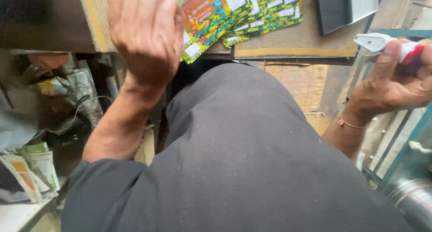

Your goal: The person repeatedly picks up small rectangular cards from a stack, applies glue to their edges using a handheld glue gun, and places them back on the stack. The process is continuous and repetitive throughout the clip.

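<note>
Looking down over a dark grey shirt [243,169], the head view shows both hands raised in front of the body. The left hand [146,31] is seen from its back, fingers curled up and away from the camera, and it lies over the near edge of a fanned stack of bright printed packets [238,16] (orange, green and yellow, with small white label patches). Whether its fingers actually pinch a packet cannot be told, since they are hidden behind the hand. The packets lie spread on a woven mat [306,38] with a yellow border on the bench.

The right hand [396,79] is closed around a white tool with a red part [389,45], the thumb pressed along its white tip, which points left toward the mat. A thin pink cord [351,123] circles that wrist.

Beyond the packets, at the far edge of the mat, sits a flat black and white case [344,4]. Left of the body, crumpled bags and papers [54,92] crowd a dim shelf.
</note>
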